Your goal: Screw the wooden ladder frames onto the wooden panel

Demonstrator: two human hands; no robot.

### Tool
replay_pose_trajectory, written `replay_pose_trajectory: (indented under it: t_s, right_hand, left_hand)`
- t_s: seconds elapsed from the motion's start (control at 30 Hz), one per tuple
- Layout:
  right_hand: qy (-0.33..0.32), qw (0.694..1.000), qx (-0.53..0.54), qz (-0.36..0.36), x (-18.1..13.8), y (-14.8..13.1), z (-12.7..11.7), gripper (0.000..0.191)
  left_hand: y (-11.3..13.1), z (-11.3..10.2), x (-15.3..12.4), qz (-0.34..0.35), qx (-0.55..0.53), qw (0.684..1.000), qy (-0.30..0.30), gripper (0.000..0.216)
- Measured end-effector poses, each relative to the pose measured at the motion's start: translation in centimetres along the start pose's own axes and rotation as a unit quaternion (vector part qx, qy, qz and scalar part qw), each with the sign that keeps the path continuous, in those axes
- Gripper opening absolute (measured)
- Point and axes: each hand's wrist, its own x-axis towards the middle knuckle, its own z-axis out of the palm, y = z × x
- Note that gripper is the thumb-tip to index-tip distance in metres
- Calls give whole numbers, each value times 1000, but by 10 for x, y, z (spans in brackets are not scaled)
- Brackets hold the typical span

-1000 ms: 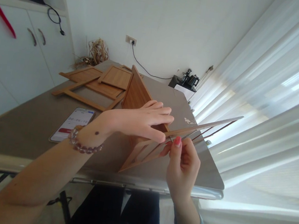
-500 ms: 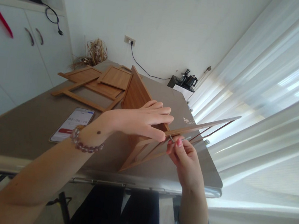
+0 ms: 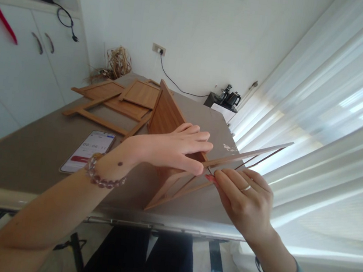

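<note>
On the table stands a partly joined wooden piece, with an upright wooden panel meeting an open wooden frame at a corner. My left hand is laid over that corner, fingers over the panel's edge and thumb against the joint. Close by on the right, my right hand is closed, knuckles up, pinching a thin metal hex key at the frame's joint. Most of the hex key is hidden by the fingers.
Several wooden panels and frames lie at the back left of the table. A phone showing a timer lies left of my forearm. Dried stalks and a coffee maker are beyond. White curtains hang at the right.
My right hand has turned over from knuckles away to knuckles up, its wrist swinging right, still at the joint with the hex key. My left hand keeps its place.
</note>
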Motion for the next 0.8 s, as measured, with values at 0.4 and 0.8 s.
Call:
replay_pose_trajectory:
  t_s: [0.4, 0.8]
  right_hand:
    - [14, 651, 627, 428, 6, -55, 21, 39]
    - [49, 773, 489, 402, 0, -43, 30, 34]
  left_hand:
    - [-2, 2, 1, 19, -7, 1000, 18, 29]
    - [-7, 4, 3, 32, 3, 999, 22, 29]
